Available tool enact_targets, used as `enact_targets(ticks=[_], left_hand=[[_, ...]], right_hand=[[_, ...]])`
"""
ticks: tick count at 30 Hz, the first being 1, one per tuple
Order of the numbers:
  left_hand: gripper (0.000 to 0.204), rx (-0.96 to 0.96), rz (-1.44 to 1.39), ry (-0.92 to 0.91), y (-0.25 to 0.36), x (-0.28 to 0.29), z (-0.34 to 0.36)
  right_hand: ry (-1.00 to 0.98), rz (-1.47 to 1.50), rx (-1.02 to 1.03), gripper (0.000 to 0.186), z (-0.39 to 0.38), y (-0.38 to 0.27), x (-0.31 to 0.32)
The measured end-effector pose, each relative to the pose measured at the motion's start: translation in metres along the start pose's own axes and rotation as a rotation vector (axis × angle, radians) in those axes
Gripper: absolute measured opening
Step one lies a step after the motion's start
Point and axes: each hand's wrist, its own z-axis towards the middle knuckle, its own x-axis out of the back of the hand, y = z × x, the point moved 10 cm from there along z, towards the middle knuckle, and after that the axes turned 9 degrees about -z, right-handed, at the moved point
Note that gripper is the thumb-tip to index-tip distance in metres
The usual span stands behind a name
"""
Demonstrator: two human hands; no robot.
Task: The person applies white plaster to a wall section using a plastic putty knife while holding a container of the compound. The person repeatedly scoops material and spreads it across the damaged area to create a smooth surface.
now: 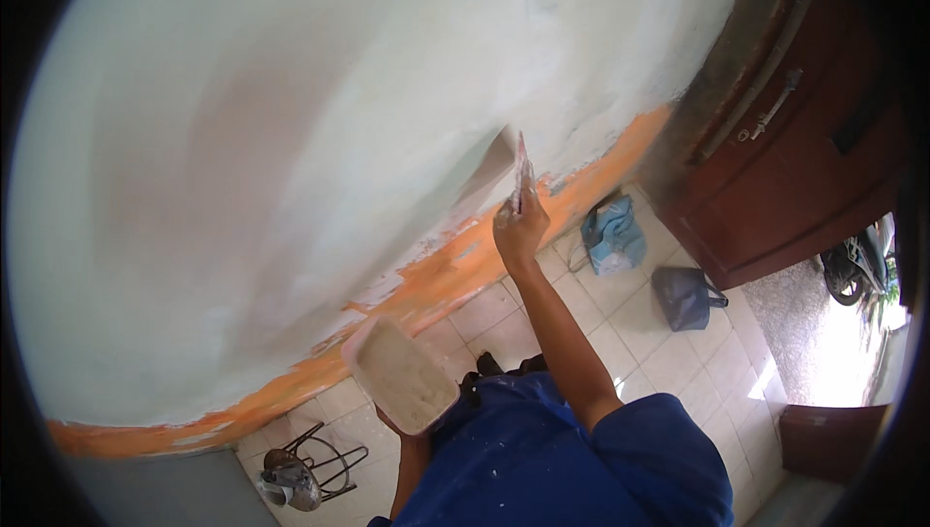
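My right hand [521, 225] is raised to the wall, fingers closed round a putty knife [522, 151] whose thin blade shows nearly edge-on at the wall surface. White smears cover the fingers. The wall [387, 91] is coated pale white, with a ragged orange band [436, 275] along its foot. Below, near my body, my left hand [389, 422] grips a shallow rectangular tray [352, 351] from underneath; most of its fingers are hidden. Greyish-white paste [402, 372] lies in the tray.
A round metal-legged stool [308, 493] with a cup [275, 494] stands at lower left. On the tiled floor [605, 348] at right sit a blue bag [614, 238] and a dark handled bag or bucket [684, 298]. Beyond are a red-brown door [765, 188] and a parked motorcycle [854, 265].
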Motion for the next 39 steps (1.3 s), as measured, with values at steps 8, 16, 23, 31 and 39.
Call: enact_targets(ticks=[8, 16, 23, 31, 39], left_hand=[[0.060, 0.145, -0.137, -0.141, -0.013, -0.051, -0.015], [0.056, 0.136, -0.163, -0.166, -0.007, -0.049, -0.018], [0.053, 0.142, -0.236, -0.247, -0.005, -0.063, -0.016], [0.054, 0.174, -0.361, -0.114, -0.011, -0.050, -0.007], [0.056, 0.197, -0.133, -0.211, -0.010, -0.047, 0.001]], right_hand=[[-0.218, -0.008, 0.272, 0.068, -0.109, -0.075, -0.066], [-0.402, -0.185, 0.053, 0.072, -0.090, -0.047, -0.021], [-0.188, -0.054, -0.095, 0.072, -0.012, -0.044, -0.048], [-0.285, 0.136, 0.345, 0.068, -0.113, -0.114, -0.047], [-0.164, -0.079, 0.013, 0.066, -0.034, -0.019, -0.004]])
